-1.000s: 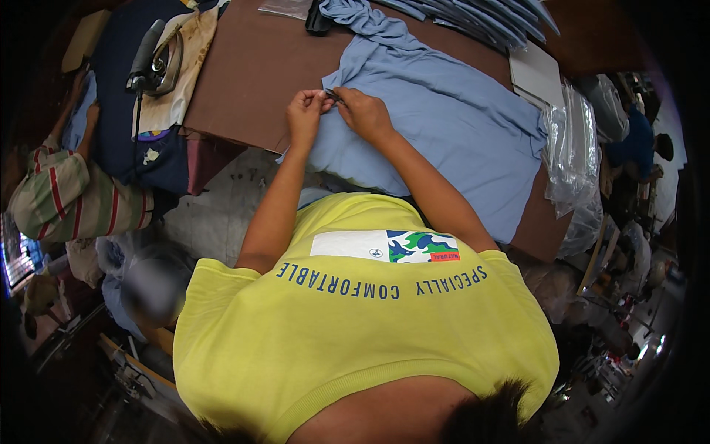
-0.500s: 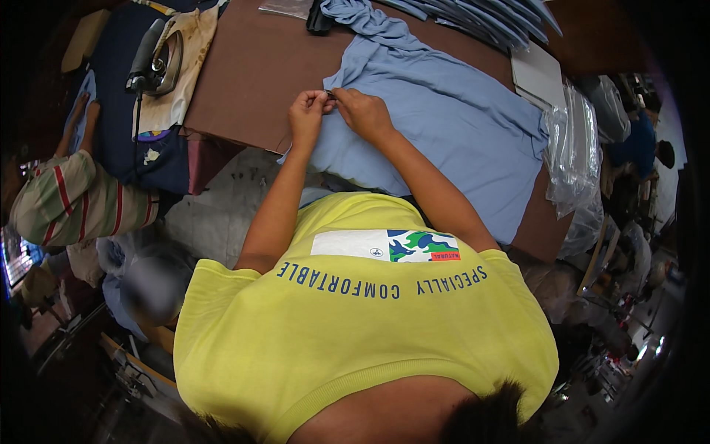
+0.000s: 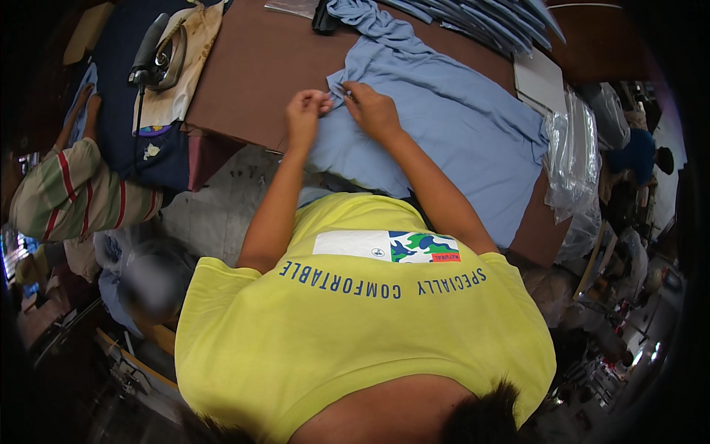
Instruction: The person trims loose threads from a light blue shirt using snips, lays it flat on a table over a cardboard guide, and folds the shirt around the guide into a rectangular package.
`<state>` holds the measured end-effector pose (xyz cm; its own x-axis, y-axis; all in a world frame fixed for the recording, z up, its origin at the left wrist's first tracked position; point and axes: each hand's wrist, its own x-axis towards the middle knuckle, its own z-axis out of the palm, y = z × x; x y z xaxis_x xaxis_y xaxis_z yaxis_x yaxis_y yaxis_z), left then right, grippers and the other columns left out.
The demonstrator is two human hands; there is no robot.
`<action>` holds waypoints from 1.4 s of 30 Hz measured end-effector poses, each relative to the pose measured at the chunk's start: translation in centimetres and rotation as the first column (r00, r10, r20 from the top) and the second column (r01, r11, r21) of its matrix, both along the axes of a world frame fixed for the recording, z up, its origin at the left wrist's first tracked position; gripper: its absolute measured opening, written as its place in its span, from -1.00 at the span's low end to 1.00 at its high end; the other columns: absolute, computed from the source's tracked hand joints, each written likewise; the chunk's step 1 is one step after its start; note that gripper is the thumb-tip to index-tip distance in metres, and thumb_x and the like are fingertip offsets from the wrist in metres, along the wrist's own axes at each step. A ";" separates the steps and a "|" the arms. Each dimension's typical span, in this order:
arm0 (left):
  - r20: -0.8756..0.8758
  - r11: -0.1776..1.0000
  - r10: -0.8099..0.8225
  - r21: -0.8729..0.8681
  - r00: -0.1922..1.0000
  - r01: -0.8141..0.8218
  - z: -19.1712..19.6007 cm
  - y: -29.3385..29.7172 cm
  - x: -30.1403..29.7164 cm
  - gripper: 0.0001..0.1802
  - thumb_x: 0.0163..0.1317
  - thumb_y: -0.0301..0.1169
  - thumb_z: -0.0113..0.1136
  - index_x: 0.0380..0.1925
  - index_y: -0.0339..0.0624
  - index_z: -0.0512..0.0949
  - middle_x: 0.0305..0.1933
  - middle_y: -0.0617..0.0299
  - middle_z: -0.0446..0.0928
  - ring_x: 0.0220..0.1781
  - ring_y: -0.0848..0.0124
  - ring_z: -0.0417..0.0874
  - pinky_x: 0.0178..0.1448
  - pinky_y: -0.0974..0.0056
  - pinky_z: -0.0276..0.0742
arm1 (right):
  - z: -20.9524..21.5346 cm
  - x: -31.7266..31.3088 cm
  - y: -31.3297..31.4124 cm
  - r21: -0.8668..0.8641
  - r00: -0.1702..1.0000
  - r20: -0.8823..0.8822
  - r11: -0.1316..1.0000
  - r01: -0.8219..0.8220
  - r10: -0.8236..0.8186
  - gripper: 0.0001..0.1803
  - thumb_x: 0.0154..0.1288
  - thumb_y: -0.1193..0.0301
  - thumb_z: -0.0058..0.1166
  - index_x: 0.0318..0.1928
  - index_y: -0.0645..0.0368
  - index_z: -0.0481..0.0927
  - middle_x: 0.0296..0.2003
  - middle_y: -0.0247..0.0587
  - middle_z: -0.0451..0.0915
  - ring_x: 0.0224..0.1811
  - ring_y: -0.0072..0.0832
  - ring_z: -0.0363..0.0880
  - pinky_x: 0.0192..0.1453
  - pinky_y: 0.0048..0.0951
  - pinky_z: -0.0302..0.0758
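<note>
A light blue knit garment (image 3: pixel 458 126) lies spread flat on the brown cloth-covered surface (image 3: pixel 251 66), reaching from that surface's near edge, where its hem hangs slightly over, toward the far right corner. Both hands work at one bunched spot of the garment's left edge, close to the near edge of the surface. The left hand (image 3: pixel 305 111) has its fingertips drawn together, pinching a small fold of the blue fabric. The right hand (image 3: pixel 370 109) rests knuckles-up on the garment just beside it, thumb and forefinger closed on the same fold, so that the two hands nearly touch.

Behind the hands, a twisted length of the same blue cloth (image 3: pixel 370 22) trails toward the far edge, next to a small dark object (image 3: pixel 323 18) that is too blurred to identify. A fanned row of folded blue garments (image 3: pixel 488 22) lines the far edge to the right. At the right edge lie a flat white card (image 3: pixel 540 78) and, past it, a heap of clear plastic bags (image 3: pixel 573 155).

Off the left edge, a dark-handled iron (image 3: pixel 151 55) sits on a stained cream pad (image 3: pixel 181 70) over navy cloth (image 3: pixel 118 89). Another person's arm in a striped sleeve (image 3: pixel 74 196) reaches in from the left, well apart from the hands.
</note>
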<state>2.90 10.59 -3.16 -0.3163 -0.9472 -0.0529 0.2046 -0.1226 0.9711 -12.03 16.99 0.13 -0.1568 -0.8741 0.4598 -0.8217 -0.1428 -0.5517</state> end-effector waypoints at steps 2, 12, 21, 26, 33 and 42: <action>-0.030 0.978 0.195 -0.073 0.980 -0.197 1.3 -0.6 3.5 -0.82 0.30 -0.40 0.01 -0.27 -0.33 0.45 -0.33 0.08 0.57 -0.36 0.42 0.61 -0.26 0.44 0.56 | 1.2 -0.9 0.3 0.033 0.979 0.180 0.995 0.092 -0.096 -0.71 0.07 0.40 0.14 -0.15 0.11 0.49 -0.40 -0.19 0.58 -0.47 -0.28 0.58 -0.42 -0.38 0.50; 0.333 0.699 0.702 -0.492 0.629 -0.519 2.5 3.7 12.5 -0.70 0.25 -0.43 0.05 -0.04 -0.31 0.43 0.00 0.12 0.41 0.00 0.37 0.44 0.12 0.31 0.35 | 1.5 -1.5 -0.5 0.207 0.463 0.881 0.960 -0.186 -0.100 -0.58 0.13 0.54 0.07 0.05 0.16 0.42 -0.31 -0.29 0.53 -0.36 -0.59 0.49 -0.24 -0.59 0.42; 0.099 0.972 0.021 0.230 0.995 -0.044 3.1 -1.3 3.4 -0.72 0.31 -0.21 -0.03 -0.25 -0.21 0.49 -0.39 0.25 0.52 -0.39 0.50 0.53 -0.34 0.39 0.47 | 2.3 2.4 0.7 0.110 0.661 0.706 0.883 -0.457 0.254 -0.56 0.20 0.34 0.11 0.10 0.08 0.39 -0.08 -0.23 0.49 -0.07 -0.45 0.46 0.01 -0.44 0.42; 0.889 0.991 0.052 -0.103 0.456 0.088 -1.2 -12.2 8.0 -0.63 0.20 -0.18 0.07 -0.10 -0.19 0.49 -0.28 0.11 0.53 -0.22 0.18 0.56 -0.19 0.12 0.48 | -0.6 -9.0 7.9 0.200 0.828 0.533 0.976 0.080 -0.177 -0.69 0.24 0.35 0.05 -0.01 0.14 0.51 -0.08 -0.24 0.53 -0.08 -0.46 0.49 0.07 -0.47 0.39; 0.725 0.675 0.661 -0.688 0.195 0.269 4.0 -6.2 0.0 -0.50 0.16 -0.14 0.10 0.07 -0.08 0.37 0.15 -0.05 0.29 0.15 0.07 0.32 0.11 -0.08 0.29 | -4.2 -24.2 23.8 0.089 0.686 -0.005 0.683 0.725 -0.728 -0.69 0.26 0.35 -0.04 -0.01 0.13 0.49 0.03 -0.14 0.48 0.13 -0.21 0.37 0.21 -0.29 0.26; 0.561 0.310 0.808 -0.666 0.180 0.679 -0.8 -9.5 -4.3 -0.57 0.24 -0.25 -0.01 0.14 0.12 0.33 0.21 0.16 0.29 0.23 0.14 0.29 0.13 -0.24 0.17 | -3.0 -27.3 25.9 0.294 0.432 -0.514 0.321 0.900 -0.741 -0.52 0.34 0.09 -0.25 0.22 -0.10 0.30 0.26 -0.31 0.23 0.36 -0.22 0.05 0.34 0.09 -0.09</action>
